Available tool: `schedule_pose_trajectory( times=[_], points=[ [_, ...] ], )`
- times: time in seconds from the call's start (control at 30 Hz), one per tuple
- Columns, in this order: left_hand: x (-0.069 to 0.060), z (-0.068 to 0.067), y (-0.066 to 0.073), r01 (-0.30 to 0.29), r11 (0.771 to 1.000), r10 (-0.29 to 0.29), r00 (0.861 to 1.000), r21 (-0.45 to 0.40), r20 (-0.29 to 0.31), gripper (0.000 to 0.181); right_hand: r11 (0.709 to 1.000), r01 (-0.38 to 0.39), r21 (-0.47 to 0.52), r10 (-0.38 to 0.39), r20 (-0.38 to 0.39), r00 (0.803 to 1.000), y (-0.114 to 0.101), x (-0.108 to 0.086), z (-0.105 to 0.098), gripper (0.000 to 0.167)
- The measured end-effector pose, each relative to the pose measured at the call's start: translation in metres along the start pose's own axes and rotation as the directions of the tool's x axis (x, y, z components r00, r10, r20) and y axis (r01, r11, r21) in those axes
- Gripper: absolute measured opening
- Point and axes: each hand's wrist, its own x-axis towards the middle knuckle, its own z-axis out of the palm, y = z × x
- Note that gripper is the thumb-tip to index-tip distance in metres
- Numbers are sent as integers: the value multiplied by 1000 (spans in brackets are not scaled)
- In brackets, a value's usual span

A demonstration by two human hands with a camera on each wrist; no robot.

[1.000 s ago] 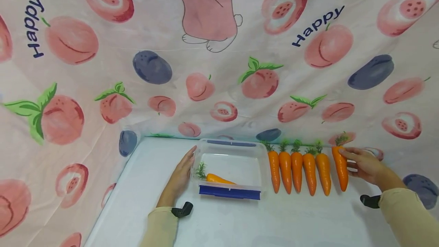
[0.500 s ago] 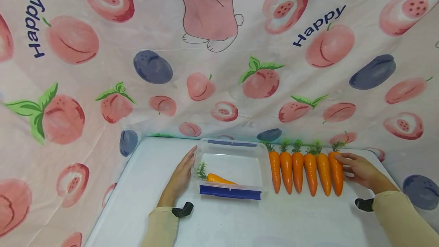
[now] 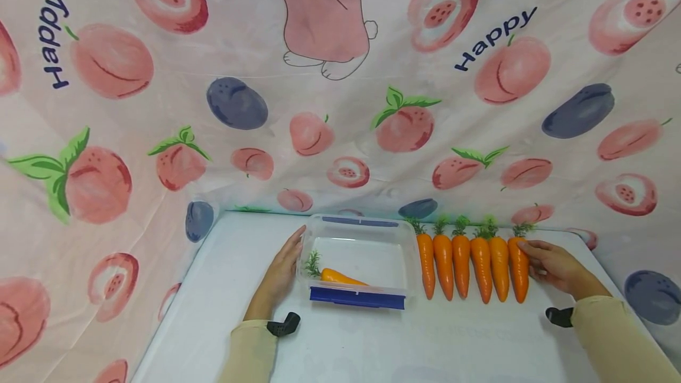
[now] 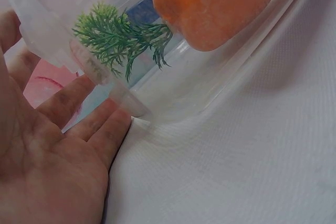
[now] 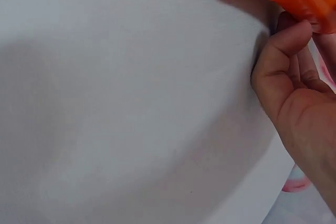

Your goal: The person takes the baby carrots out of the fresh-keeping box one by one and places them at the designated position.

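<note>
In the head view, a clear plastic container with a blue latch flap lies on the table, one orange carrot with a green top inside it. My left hand rests against the container's left wall, fingers extended; the left wrist view shows the palm and fingers along that wall. To the container's right, several carrots stand side by side in a row, tops toward the back. My right hand holds the rightmost carrot near its top end; the right wrist view shows the thumb on it.
A fruit-patterned cloth hangs behind the white table and along its left side. The table's right edge runs close beside my right hand.
My right hand has moved left with its carrot, bringing it from apart to beside the others in the row. The neighbouring carrot has shifted slightly left. My left hand has stayed put.
</note>
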Motion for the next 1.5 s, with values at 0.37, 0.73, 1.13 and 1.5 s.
schedule_pose_trajectory(
  times=[0.37,0.73,1.13,1.5],
  points=[
    [0,1,0,3,1000,-3,1000,12,-9,53,999,1,-54,0,4,1000,5,1,0,99],
    [0,1,4,6,999,-6,1000,44,-4,57,994,-12,-109,13,3,1000,2,3,0,98],
    [1,0,1,14,999,-14,1000,51,-8,57,996,-5,-86,6,12,1000,7,1,-1,98],
    [-1,0,1,16,999,-16,1000,37,-10,55,995,56,-84,-60,-40,997,-1,-9,-2,93]
  ],
)
